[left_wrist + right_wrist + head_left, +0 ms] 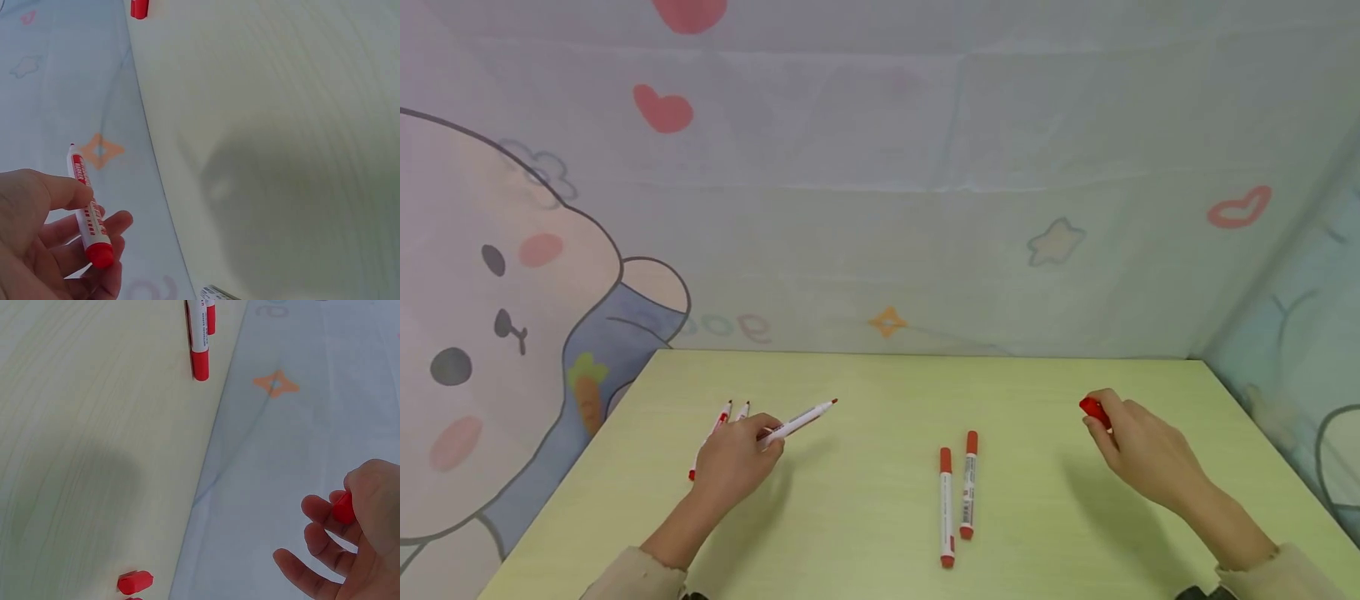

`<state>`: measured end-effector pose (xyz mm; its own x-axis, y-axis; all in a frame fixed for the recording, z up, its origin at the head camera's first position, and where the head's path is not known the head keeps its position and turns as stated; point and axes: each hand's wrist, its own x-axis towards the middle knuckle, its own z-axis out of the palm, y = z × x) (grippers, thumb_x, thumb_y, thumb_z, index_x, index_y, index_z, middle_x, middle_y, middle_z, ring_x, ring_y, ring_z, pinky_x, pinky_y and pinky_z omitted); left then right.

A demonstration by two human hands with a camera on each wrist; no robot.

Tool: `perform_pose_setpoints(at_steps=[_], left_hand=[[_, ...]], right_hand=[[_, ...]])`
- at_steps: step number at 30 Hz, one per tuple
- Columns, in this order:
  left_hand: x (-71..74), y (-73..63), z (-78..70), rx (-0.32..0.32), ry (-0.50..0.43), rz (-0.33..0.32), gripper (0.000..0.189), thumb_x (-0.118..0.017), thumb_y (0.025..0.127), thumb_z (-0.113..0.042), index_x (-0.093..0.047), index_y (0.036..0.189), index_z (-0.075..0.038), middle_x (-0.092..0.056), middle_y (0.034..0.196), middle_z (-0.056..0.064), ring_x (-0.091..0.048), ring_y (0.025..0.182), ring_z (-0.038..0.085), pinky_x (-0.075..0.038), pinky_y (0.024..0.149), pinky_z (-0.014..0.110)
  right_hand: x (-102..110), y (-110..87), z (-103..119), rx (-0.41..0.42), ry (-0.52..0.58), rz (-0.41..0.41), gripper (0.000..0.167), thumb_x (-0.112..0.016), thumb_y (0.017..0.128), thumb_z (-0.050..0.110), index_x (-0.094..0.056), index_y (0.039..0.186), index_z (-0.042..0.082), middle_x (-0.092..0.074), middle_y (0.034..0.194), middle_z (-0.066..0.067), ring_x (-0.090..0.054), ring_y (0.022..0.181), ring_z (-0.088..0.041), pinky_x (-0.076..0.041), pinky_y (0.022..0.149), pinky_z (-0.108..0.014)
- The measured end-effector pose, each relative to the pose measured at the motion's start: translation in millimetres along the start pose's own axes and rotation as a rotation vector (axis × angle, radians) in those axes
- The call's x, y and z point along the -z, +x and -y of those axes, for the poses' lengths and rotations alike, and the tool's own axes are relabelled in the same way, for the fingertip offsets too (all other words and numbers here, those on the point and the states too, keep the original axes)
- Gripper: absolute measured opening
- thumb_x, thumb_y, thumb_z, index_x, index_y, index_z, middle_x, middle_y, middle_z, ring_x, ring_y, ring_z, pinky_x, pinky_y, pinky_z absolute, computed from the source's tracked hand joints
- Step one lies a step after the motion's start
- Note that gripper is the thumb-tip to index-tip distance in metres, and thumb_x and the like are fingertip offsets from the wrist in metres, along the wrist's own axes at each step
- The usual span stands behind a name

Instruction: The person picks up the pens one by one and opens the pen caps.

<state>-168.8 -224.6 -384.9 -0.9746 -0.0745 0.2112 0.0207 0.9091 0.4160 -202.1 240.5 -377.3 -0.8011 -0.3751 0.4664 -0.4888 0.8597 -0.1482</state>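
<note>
My left hand [737, 457] pinches an uncapped red marker [801, 422] between thumb and fingers, its bare tip angled up and right. In the left wrist view the white barrel and red end of this marker [92, 222] show plainly. Over the right side of the table, my right hand [1150, 454] pinches a red marker cap [1096, 411]; the right wrist view shows this cap [344, 508] between thumb and index finger, the other fingers spread. Beside the left hand lie two uncapped markers [724, 414], partly hidden by it.
Two capped red markers, a nearer one [946, 508] and a farther one [970, 483], lie side by side mid-table. Loose red caps [135, 582] rest on the table in the right wrist view. A printed cloth [880, 183] hangs behind the table [865, 533].
</note>
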Motion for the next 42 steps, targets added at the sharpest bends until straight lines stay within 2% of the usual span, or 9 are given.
perform_pose_setpoints(at_steps=[4, 12, 19, 24, 37, 42], left_hand=[[-1.5, 2.6, 7.3, 0.037, 0.015, 0.032, 0.018, -0.062, 0.079, -0.014, -0.07, 0.095, -0.014, -0.068, 0.079, -0.001, -0.048, 0.055, 0.014, -0.033, 0.043, 0.029], [0.9, 6.4, 22.1, 0.085, 0.032, 0.004, 0.017, -0.069, 0.077, -0.017, -0.072, 0.093, -0.012, -0.056, 0.082, 0.006, -0.052, 0.063, 0.019, -0.035, 0.045, 0.03], [2.2, 8.9, 33.8, 0.126, 0.066, 0.035, 0.021, -0.068, 0.077, -0.022, -0.071, 0.096, -0.013, -0.057, 0.077, 0.003, -0.05, 0.06, 0.019, -0.034, 0.044, 0.031], [3.8, 9.6, 35.1, 0.159, 0.092, 0.071, 0.022, -0.067, 0.077, -0.025, -0.071, 0.095, -0.012, -0.061, 0.074, 0.001, -0.052, 0.059, 0.02, -0.035, 0.043, 0.032], [-1.6, 16.9, 37.4, 0.19, 0.142, 0.187, 0.019, -0.068, 0.076, -0.022, -0.07, 0.086, -0.006, -0.063, 0.074, 0.008, -0.052, 0.057, 0.022, -0.038, 0.044, 0.033], [-3.8, 18.5, 37.4, 0.196, 0.136, 0.214, 0.016, -0.067, 0.077, -0.022, -0.069, 0.082, -0.007, -0.061, 0.066, 0.004, -0.053, 0.053, 0.02, -0.039, 0.043, 0.033]], right_hand=[[0.4, -1.1, -1.2, -0.004, 0.002, -0.023, 0.022, -0.064, 0.083, 0.012, -0.053, 0.103, 0.009, -0.052, 0.066, 0.004, -0.048, 0.057, -0.007, -0.031, 0.041, -0.019], [-0.6, -1.9, -4.4, 0.003, 0.017, -0.022, 0.019, -0.066, 0.082, 0.013, -0.059, 0.099, 0.012, -0.057, 0.076, 0.006, -0.051, 0.065, -0.009, -0.037, 0.046, -0.02], [-2.9, -6.3, -9.4, 0.022, -0.006, -0.052, 0.02, -0.068, 0.079, 0.013, -0.059, 0.097, 0.013, -0.051, 0.076, 0.008, -0.04, 0.062, -0.004, -0.033, 0.046, -0.019], [-4.8, -8.7, -15.3, 0.047, -0.011, -0.072, 0.023, -0.071, 0.076, 0.013, -0.061, 0.097, 0.012, -0.053, 0.078, 0.006, -0.041, 0.062, -0.003, -0.035, 0.046, -0.018], [-9.2, -16.9, -26.1, 0.074, -0.032, -0.068, 0.028, -0.075, 0.071, 0.012, -0.061, 0.096, 0.012, -0.054, 0.08, 0.006, -0.047, 0.063, -0.007, -0.036, 0.046, -0.019], [-11.0, -19.2, -31.2, 0.111, -0.02, -0.093, 0.029, -0.074, 0.071, 0.01, -0.061, 0.096, 0.011, -0.057, 0.08, 0.005, -0.05, 0.064, -0.008, -0.041, 0.049, -0.02]])
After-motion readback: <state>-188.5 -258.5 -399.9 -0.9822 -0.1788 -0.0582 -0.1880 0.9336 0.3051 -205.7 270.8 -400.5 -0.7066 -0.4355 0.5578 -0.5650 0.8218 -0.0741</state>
